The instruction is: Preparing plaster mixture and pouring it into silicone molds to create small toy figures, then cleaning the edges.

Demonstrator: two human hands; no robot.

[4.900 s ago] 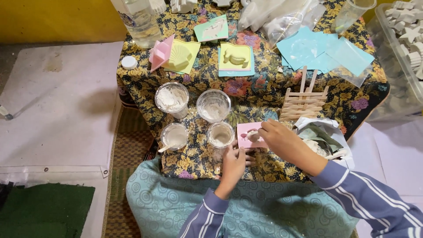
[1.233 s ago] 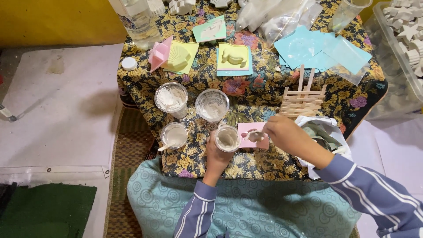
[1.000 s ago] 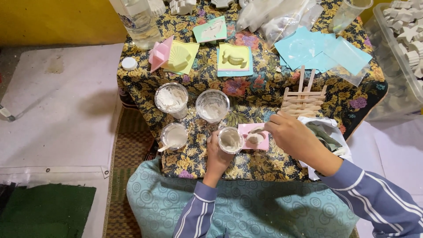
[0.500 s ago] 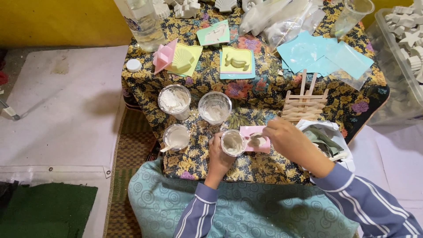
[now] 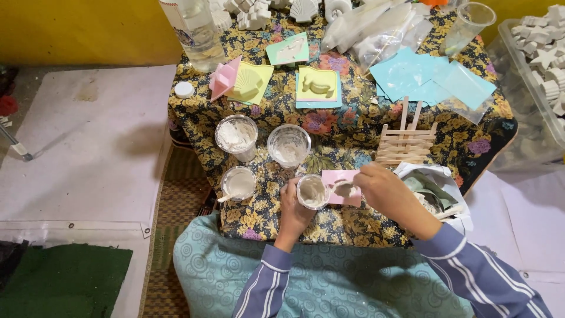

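My left hand (image 5: 292, 211) grips a small clear cup (image 5: 312, 191) of white paste, tipped a little toward a pink mould (image 5: 341, 187) on the flowered table (image 5: 353, 138). My right hand (image 5: 385, 189) holds a small stick or spoon (image 5: 341, 188) with its tip over the mould's hollow, which holds whitish paste. The two hands are close together at the table's near edge.
Three more cups with white paste or powder (image 5: 236, 134) (image 5: 288, 144) (image 5: 238, 182) stand left of the hands. A wooden stick rack (image 5: 405, 142), coloured moulds (image 5: 318, 87), blue sheets (image 5: 429, 79), a water bottle (image 5: 194, 29) and a bag (image 5: 432, 185) crowd the table. A bin of white casts (image 5: 544, 53) stands right.
My left hand picked the small cup off the table and brought it beside the pink mould. My right hand stays at the mould with the stick.
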